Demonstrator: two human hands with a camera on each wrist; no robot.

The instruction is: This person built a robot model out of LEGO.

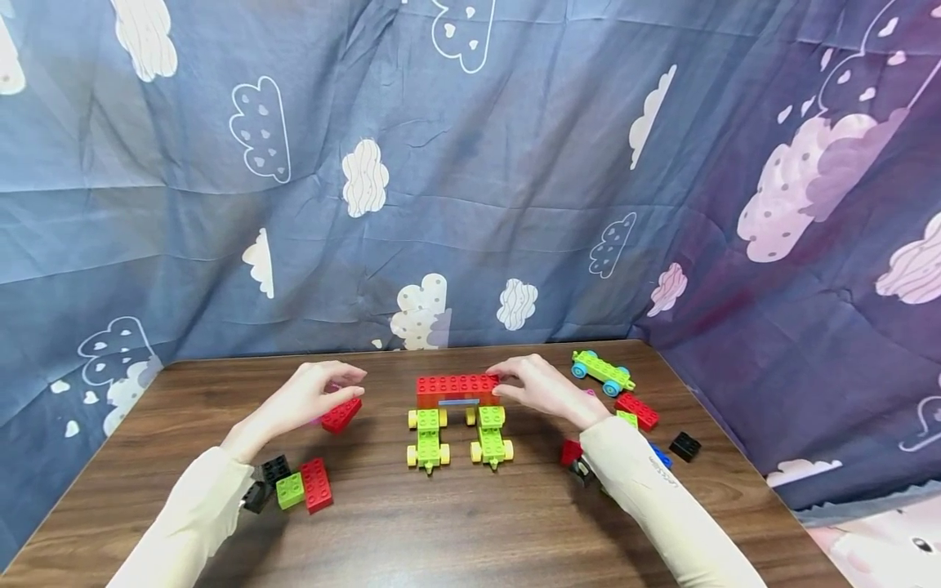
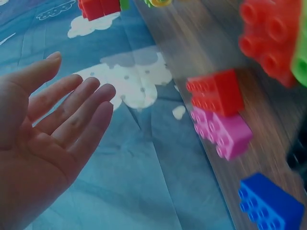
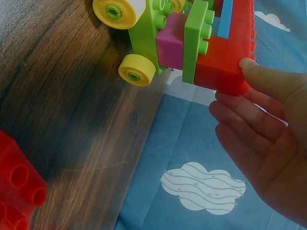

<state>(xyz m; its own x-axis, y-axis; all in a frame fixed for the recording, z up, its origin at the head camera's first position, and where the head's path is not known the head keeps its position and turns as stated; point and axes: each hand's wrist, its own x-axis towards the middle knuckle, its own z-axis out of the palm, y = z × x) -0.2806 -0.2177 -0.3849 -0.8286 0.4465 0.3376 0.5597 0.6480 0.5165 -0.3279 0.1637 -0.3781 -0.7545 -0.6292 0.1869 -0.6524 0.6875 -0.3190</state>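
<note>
Mid-table is a build of toy building bricks: a long red brick row (image 1: 457, 384) spans the far ends of two lime wheeled bases (image 1: 428, 441) with yellow wheels. Seen from the right wrist, a red brick (image 3: 223, 67) sits against a lime brick (image 3: 192, 48) and a pink brick (image 3: 171, 40). My right hand (image 1: 540, 385) pinches the red end of this build between thumb and fingers. My left hand (image 2: 57, 120) holds nothing, its fingers spread apart from the bricks. Closest to it are a red brick (image 2: 225, 93) and a pink brick (image 2: 230, 136).
Black bricks (image 1: 276, 469), a lime brick (image 1: 290, 490) and a red brick (image 1: 317, 485) lie by the left forearm. At right are a lime base with blue wheels (image 1: 603, 371), a red brick (image 1: 636, 410) and a black brick (image 1: 685, 446). Patterned cloth (image 1: 470, 204) hangs behind.
</note>
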